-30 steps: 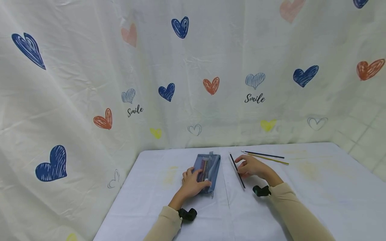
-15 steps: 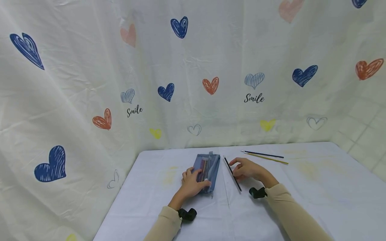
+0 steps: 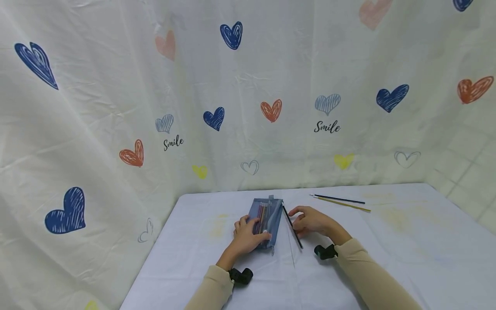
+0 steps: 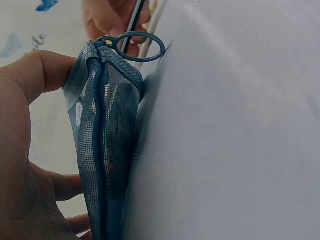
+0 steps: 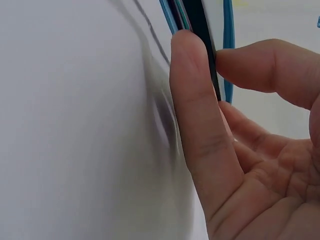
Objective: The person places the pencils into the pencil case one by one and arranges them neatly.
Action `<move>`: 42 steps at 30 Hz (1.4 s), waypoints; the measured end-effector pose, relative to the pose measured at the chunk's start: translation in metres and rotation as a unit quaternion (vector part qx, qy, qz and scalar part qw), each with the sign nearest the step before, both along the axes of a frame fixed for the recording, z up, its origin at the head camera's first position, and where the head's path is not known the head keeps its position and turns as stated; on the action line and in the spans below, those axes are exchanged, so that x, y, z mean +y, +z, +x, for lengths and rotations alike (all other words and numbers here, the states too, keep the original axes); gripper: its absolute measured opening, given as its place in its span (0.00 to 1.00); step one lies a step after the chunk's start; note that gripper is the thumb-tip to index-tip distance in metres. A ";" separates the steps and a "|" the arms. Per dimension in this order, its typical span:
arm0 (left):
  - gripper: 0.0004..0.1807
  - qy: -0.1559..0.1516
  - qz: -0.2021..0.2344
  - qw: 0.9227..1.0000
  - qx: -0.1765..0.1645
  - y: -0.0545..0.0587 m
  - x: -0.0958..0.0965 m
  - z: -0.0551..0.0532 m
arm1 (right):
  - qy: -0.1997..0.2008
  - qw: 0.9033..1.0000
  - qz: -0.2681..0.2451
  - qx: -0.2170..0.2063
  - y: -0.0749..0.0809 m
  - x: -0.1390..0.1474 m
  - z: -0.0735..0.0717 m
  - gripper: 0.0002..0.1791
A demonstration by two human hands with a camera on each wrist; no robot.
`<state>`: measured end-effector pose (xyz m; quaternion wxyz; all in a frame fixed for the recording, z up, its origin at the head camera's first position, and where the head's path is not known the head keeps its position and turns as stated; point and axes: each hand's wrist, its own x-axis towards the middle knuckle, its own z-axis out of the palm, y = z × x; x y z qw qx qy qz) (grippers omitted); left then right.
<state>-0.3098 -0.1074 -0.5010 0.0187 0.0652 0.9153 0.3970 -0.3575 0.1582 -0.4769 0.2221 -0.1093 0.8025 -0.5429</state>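
Note:
My left hand (image 3: 248, 236) rests on a blue mesh zip pouch (image 3: 276, 224) lying flat on the table, with thumb and fingertips pressing its upper face. Several pencils show through the pouch. The left wrist view shows its zip edge (image 4: 100, 150) and a ring pull (image 4: 140, 47) at the far end. Just right of the pouch, my right hand (image 3: 311, 221) pinches a black pencil (image 3: 297, 239) between thumb and index finger. The pencil slants, its upper end right at the pouch's right edge. In the right wrist view my thumb (image 5: 192, 100) covers part of the black pencil (image 5: 202, 30).
A second black pencil (image 3: 342, 199) and a gold one (image 3: 345, 204) lie close together at the back right. A white cloth (image 3: 418, 249) covers the table. Behind it hangs a white curtain (image 3: 294, 64) printed with hearts.
My right hand has moved left with the black pencil, bringing it from apart to the pouch's right edge. The left hand and the pouch have stayed in place.

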 end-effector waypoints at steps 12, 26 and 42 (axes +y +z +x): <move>0.46 -0.002 0.001 1.000 0.003 0.000 -0.001 0.000 | -0.051 0.998 -0.024 -0.007 -0.002 -0.024 0.005 0.30; 0.47 -0.001 -0.001 1.000 0.002 -0.001 0.000 0.000 | -0.093 0.995 -0.030 0.008 -0.004 -0.047 0.012 0.28; 0.47 -0.003 0.000 1.000 0.003 -0.001 -0.001 -0.001 | -0.143 0.989 0.011 0.020 -0.004 -0.069 0.004 0.25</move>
